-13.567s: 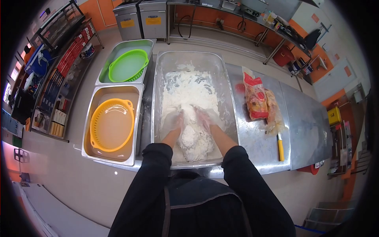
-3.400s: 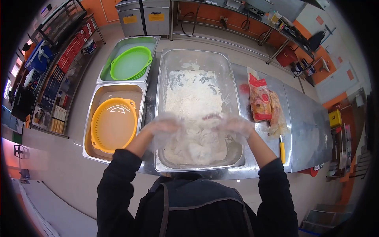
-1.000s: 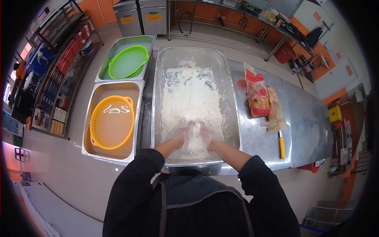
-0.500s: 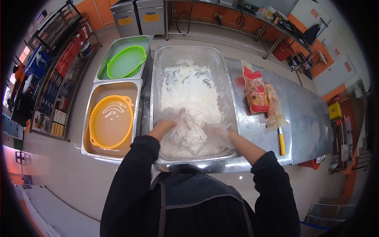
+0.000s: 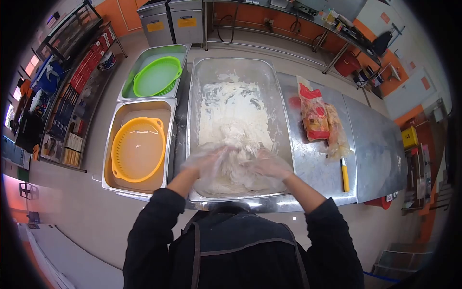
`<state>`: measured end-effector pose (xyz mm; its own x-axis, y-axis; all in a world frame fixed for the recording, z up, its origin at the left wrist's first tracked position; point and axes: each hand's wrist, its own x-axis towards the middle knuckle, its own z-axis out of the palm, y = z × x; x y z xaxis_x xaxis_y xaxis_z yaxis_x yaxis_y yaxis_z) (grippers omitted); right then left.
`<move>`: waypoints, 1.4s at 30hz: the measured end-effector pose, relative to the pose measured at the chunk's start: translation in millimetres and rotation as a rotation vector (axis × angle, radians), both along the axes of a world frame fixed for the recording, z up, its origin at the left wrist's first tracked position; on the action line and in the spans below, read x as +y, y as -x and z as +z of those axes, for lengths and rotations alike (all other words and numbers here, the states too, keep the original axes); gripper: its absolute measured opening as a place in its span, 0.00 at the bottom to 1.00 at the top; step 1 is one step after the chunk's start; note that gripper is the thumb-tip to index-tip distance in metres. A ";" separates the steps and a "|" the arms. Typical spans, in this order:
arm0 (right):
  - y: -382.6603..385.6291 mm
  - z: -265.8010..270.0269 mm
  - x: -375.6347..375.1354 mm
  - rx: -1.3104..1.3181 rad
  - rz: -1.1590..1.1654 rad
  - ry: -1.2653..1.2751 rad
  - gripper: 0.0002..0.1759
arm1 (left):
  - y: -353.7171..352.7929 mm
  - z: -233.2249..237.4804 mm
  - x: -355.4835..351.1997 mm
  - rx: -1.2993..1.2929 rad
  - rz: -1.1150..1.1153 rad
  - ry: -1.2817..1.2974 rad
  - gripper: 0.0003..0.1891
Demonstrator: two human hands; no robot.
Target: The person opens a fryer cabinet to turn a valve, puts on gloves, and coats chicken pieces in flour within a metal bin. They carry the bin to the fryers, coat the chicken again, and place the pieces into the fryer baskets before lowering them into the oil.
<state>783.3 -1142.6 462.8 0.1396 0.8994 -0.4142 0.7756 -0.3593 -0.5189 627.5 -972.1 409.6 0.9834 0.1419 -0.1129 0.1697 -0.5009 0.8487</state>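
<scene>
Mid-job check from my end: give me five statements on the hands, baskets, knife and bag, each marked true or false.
1. Both hands, left hand and right hand, wear clear gloves. True.
2. The yellow basket sits in the near pan on the left. True.
3. The knife lies inside the flour tray. False: it lies to the right of the tray, near the bag.
4. The green basket shares a pan with the yellow basket. False: the green basket is in the far pan.
5. The right hand grips the bag. False: it is over the tray, at the flour.
</scene>
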 end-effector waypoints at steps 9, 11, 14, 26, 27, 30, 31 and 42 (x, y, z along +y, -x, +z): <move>-83.4 -130.5 71.0 -0.145 -0.175 -0.198 0.26 | -16.9 4.9 6.9 0.587 0.002 -0.305 0.28; -74.5 -164.9 104.7 0.110 -0.313 -0.353 0.28 | -18.3 9.0 7.6 0.507 0.128 -0.188 0.31; -53.1 -134.2 110.4 0.442 -0.239 -0.213 0.32 | -24.0 -49.1 11.7 0.338 0.615 -0.007 0.35; -15.0 -23.2 -5.8 0.265 -0.446 0.174 0.31 | -30.1 -35.3 -1.9 0.562 0.014 -0.344 0.38; -16.7 -39.5 -10.5 0.300 -0.439 0.173 0.32 | -34.4 -51.6 0.6 0.590 -0.118 -0.337 0.38; -9.6 -98.4 -11.9 0.182 -0.306 0.019 0.32 | -30.3 -50.2 -20.5 0.483 0.170 -0.146 0.28; -3.2 -118.3 -8.9 0.136 -0.279 -0.012 0.32 | -31.2 -56.1 -24.6 0.462 0.225 -0.090 0.28; -63.8 -86.3 13.8 0.085 0.397 -0.360 0.23 | -40.6 -80.5 13.6 0.329 0.343 0.376 0.35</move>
<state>847.1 -1128.8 376.5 -0.2606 0.9633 -0.0647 0.7655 0.1653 -0.6219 668.2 -958.5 329.1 0.7935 0.3361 -0.5074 0.5522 -0.0470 0.8324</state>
